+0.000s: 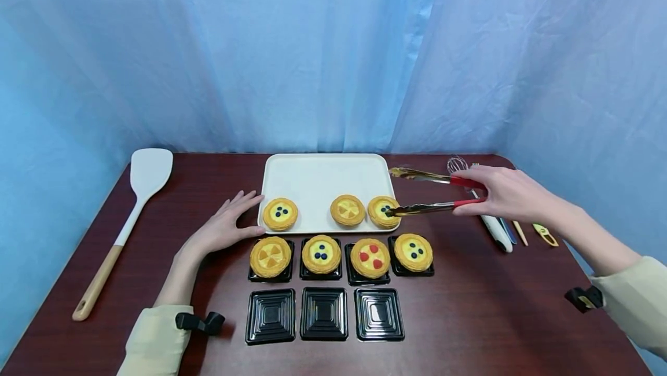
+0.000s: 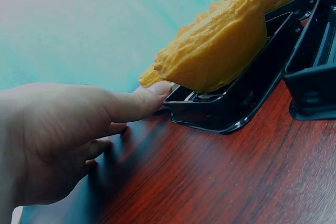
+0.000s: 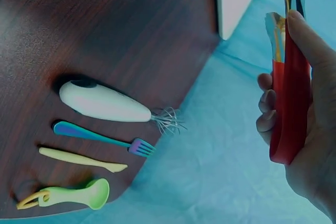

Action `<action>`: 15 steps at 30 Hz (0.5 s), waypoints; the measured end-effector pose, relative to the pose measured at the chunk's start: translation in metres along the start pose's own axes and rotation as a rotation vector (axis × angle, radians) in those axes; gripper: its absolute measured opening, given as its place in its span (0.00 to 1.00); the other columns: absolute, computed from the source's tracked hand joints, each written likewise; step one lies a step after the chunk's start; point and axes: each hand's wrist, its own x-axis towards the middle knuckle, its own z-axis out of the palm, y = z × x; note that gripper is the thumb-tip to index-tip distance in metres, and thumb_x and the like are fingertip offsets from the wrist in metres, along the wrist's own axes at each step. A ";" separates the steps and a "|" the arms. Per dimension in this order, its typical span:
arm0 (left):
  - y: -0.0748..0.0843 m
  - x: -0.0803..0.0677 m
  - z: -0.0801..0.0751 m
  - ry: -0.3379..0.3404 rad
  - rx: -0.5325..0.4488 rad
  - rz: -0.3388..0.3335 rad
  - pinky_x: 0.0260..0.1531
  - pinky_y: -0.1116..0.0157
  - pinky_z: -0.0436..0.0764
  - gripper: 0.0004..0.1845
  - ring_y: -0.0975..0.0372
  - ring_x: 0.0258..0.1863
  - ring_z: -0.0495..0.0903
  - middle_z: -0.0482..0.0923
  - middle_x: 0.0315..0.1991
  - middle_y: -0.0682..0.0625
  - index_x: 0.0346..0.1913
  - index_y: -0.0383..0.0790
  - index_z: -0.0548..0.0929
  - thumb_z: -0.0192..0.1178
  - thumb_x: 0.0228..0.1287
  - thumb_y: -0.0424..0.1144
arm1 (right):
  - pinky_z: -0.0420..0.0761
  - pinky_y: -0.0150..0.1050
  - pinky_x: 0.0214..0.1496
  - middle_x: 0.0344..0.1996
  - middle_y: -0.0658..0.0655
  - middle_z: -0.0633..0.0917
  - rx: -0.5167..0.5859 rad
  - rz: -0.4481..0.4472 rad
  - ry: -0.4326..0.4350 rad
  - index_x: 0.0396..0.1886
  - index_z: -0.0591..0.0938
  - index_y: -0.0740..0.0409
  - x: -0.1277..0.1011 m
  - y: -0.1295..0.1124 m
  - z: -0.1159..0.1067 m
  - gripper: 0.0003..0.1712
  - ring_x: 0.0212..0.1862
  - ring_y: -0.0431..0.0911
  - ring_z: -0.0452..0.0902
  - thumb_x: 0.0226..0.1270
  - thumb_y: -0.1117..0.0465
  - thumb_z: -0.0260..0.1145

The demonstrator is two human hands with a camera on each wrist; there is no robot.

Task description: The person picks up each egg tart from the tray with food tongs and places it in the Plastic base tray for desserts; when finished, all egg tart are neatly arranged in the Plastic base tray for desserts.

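Observation:
My right hand (image 1: 500, 190) holds a pair of red-handled metal tongs (image 1: 424, 208), their arms spread apart. One tip overlaps a blueberry-topped tart (image 1: 378, 205) at the right end of the white tray (image 1: 323, 176); the other tip lies past the tray's right edge. An orange-topped tart (image 1: 347, 210) sits just left of it, and another blueberry tart (image 1: 280, 214) near the tray's left corner. With fingers extended, my left hand (image 1: 221, 228) rests at the tray's left edge. In the right wrist view the tongs' red handles (image 3: 294, 103) lie between thumb and fingers.
Several tarts on black square holders line the tray's front, including a strawberry one (image 1: 370, 258). Three more black holders (image 1: 323, 313) form a nearer row. A white spatula (image 1: 138, 208) lies at left. At right are a whisk (image 3: 105, 102), fork (image 3: 94, 133), yellow knife (image 3: 79, 158) and green scoop (image 3: 73, 195).

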 end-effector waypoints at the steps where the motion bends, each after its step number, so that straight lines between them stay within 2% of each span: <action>1: 0.000 0.000 0.000 -0.001 0.000 0.000 0.81 0.35 0.40 0.45 0.40 0.84 0.40 0.50 0.83 0.37 0.81 0.46 0.61 0.67 0.67 0.57 | 0.82 0.46 0.38 0.60 0.59 0.85 -0.016 -0.006 -0.003 0.65 0.82 0.48 0.003 0.000 0.002 0.44 0.49 0.50 0.84 0.52 0.32 0.78; 3: 0.000 0.000 0.000 -0.003 -0.002 0.000 0.81 0.35 0.40 0.45 0.40 0.84 0.40 0.50 0.83 0.37 0.81 0.46 0.61 0.67 0.67 0.57 | 0.79 0.41 0.34 0.59 0.59 0.86 -0.046 -0.026 -0.009 0.64 0.83 0.48 0.007 0.002 0.007 0.43 0.46 0.49 0.84 0.52 0.32 0.78; 9: 0.000 0.000 0.000 -0.004 0.000 0.000 0.81 0.35 0.39 0.45 0.40 0.84 0.39 0.50 0.83 0.37 0.81 0.48 0.61 0.67 0.67 0.57 | 0.80 0.38 0.33 0.54 0.54 0.88 -0.083 -0.087 -0.028 0.61 0.84 0.48 0.011 0.002 0.019 0.39 0.45 0.47 0.86 0.53 0.34 0.79; 15: -0.001 0.000 0.000 -0.004 0.001 0.004 0.81 0.35 0.40 0.45 0.40 0.84 0.39 0.50 0.83 0.37 0.81 0.47 0.61 0.67 0.67 0.57 | 0.74 0.33 0.26 0.53 0.54 0.89 -0.098 -0.096 -0.029 0.59 0.84 0.50 0.011 0.000 0.025 0.39 0.38 0.44 0.85 0.53 0.34 0.79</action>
